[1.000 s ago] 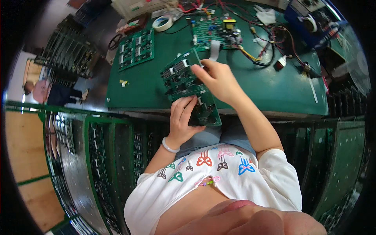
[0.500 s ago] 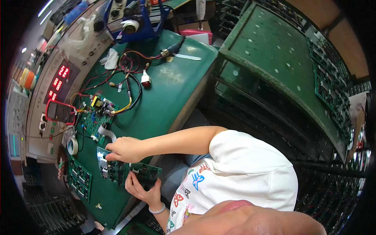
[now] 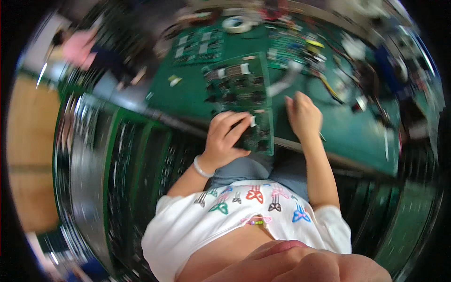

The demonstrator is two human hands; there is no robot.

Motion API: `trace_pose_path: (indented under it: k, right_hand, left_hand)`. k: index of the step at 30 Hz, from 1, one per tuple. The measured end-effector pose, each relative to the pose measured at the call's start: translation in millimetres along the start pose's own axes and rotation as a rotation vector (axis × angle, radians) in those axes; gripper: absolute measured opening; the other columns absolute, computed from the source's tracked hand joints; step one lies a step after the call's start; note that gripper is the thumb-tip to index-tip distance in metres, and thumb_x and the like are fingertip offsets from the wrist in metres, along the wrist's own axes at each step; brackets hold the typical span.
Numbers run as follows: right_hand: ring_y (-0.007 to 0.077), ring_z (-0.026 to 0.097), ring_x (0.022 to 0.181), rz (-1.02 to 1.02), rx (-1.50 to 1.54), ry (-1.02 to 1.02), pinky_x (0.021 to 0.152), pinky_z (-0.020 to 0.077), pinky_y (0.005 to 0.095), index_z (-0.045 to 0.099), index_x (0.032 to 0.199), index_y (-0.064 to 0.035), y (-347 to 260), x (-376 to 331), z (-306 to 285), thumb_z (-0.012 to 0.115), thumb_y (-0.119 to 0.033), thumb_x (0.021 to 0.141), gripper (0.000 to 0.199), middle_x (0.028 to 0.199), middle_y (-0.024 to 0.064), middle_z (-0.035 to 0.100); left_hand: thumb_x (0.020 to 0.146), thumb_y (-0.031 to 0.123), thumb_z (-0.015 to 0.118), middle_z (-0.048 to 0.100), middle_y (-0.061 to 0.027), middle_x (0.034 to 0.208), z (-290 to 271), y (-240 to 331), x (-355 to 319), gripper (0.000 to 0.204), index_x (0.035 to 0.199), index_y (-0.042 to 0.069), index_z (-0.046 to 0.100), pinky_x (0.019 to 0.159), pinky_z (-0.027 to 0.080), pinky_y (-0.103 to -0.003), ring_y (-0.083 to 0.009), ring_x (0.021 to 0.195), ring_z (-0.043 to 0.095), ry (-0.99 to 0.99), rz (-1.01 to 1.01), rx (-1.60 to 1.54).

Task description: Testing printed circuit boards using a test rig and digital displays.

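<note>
A long green circuit board, crowded with parts, reaches from the table over its near edge toward my lap. My left hand, with a pale bracelet at the wrist, grips the board's near part between thumb and fingers. To the right of the board, my right hand is curled above the table, apart from the board. Whatever its fingers hold, if anything, is hidden. A grey ribbon cable runs from a second, wired board toward the held board's right edge; whether it is joined there is blurred.
Another green board lies at the table's far left, with a tape roll beside it. Wires and a blue holder are at the right. Racks of boards stand left. A person in pink is in the background.
The view has swung round to the left. My right hand has come off the held board and now sits to its right. My left hand still grips the board.
</note>
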State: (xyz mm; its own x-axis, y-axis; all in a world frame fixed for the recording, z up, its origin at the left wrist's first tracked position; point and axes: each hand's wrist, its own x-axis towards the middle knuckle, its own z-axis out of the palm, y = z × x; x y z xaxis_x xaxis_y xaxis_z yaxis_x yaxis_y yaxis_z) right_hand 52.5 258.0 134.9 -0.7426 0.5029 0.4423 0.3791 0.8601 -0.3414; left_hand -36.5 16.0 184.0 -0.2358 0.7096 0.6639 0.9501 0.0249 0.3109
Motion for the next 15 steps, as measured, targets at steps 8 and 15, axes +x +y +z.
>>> trace_pose_path:
  k: [8, 15]
  right_hand:
    - [0.0376, 0.065, 0.071, -0.114, -0.077, -0.024, 0.055, 0.0507, 0.0474, 0.049, 0.099, -0.0094, 1.1, -24.4, 17.0, 0.054, -0.027, 0.098, 0.018, 0.091, 0.0124, 0.065]
    - [0.0372, 0.066, 0.075, -0.124, -0.11, -0.071, 0.056, 0.0505, 0.0483, 0.049, 0.098, -0.0102, 5.5, -20.7, 12.5, 0.051, -0.03, 0.1, 0.02, 0.094, 0.0105, 0.067]
  left_hand:
    - [0.071, 0.046, 0.068, 0.058, -0.0106, 0.126, -98.2, -4.3, -45.7, 0.071, 0.127, 0.002, 0.061, 0.095, 0.045, -0.044, -0.0307, 0.108, 0.056, 0.038, -0.077, 0.534]
    - [0.062, 0.029, 0.079, 0.058, -0.0096, 0.127, -191.8, 24.6, -66.9, 0.074, 0.129, 0.006, 0.06, 0.097, 0.045, -0.043, -0.0319, 0.112, 0.056, 0.054, -0.27, 0.883]
